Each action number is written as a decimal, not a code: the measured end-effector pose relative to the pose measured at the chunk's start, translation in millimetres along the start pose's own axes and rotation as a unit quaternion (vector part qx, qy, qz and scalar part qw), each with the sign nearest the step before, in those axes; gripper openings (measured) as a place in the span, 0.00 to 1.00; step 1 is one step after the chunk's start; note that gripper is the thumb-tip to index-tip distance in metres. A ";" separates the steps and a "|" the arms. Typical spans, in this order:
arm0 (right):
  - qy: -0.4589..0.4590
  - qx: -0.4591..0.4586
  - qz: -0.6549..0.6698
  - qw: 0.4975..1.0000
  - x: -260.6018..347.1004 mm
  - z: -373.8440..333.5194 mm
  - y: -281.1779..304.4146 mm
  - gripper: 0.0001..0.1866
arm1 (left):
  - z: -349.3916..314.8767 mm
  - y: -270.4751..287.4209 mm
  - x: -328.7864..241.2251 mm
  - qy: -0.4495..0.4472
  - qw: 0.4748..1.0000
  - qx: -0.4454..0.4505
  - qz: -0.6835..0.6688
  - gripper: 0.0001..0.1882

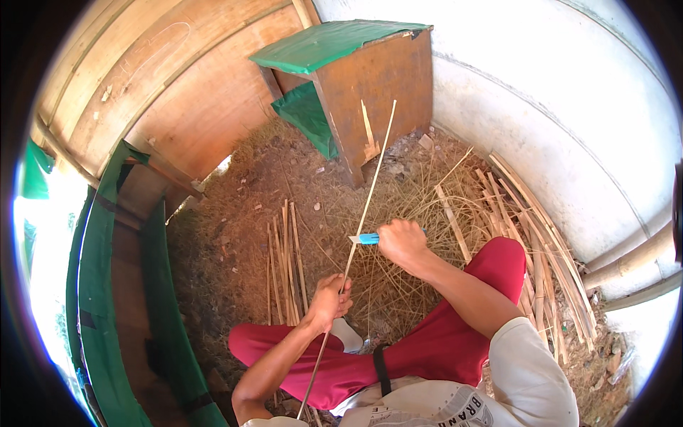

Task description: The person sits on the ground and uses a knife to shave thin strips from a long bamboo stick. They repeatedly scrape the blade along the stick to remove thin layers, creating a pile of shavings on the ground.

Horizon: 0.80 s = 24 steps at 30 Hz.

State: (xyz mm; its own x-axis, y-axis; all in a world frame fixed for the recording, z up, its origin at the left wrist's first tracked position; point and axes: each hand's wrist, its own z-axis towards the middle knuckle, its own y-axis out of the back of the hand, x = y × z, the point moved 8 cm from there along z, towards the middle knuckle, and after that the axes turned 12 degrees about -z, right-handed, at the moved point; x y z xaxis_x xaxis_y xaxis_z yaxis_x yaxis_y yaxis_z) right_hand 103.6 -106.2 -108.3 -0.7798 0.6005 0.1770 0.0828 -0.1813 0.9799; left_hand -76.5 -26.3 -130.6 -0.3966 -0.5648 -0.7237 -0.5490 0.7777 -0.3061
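My left hand [329, 300] is closed around a long thin bamboo strip [369, 196], which slants from beside my lap up toward the wooden cabinet. In my right hand [403, 244] is a blue utility knife [369, 239], gripped by its handle. Its short blade points left and meets the strip a little above my left hand. The strip's upper part is pale; the part below my left hand looks darker. Between my crossed legs and beyond lies a loose heap of thin shavings [398, 277].
To the left of my left hand lie several narrow bamboo strips [288, 263]. Wider split bamboo pieces [544, 249] are stacked at the right, along the white wall [541, 92]. A wooden cabinet [377, 92] with a green cover stands ahead. Green-covered shelving [107, 299] flanks the left side.
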 end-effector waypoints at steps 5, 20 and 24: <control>-0.080 0.089 -0.045 0.992 -28.8 10.1 -33.1 0.08 | -14.0 10.5 18.4 0.051 0.998 0.002 0.023 0.12; -0.241 0.107 -0.056 0.963 -150.3 13.1 -113.8 0.08 | -148.0 76.1 121.6 0.248 0.967 -0.007 -0.063 0.13; -0.255 0.107 -0.044 0.960 -142.9 19.2 -100.9 0.07 | -157.5 103.7 113.0 0.216 0.972 -0.089 0.000 0.14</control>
State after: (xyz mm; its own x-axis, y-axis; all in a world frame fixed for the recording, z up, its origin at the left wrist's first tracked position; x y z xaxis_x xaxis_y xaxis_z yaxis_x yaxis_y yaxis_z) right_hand 218.5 -158.8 -230.7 -0.3894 0.9191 0.0606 0.1978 0.0192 0.9800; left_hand -294.2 -53.0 -146.7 -0.6472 -0.6588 -0.3835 -0.6533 0.7386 -0.1663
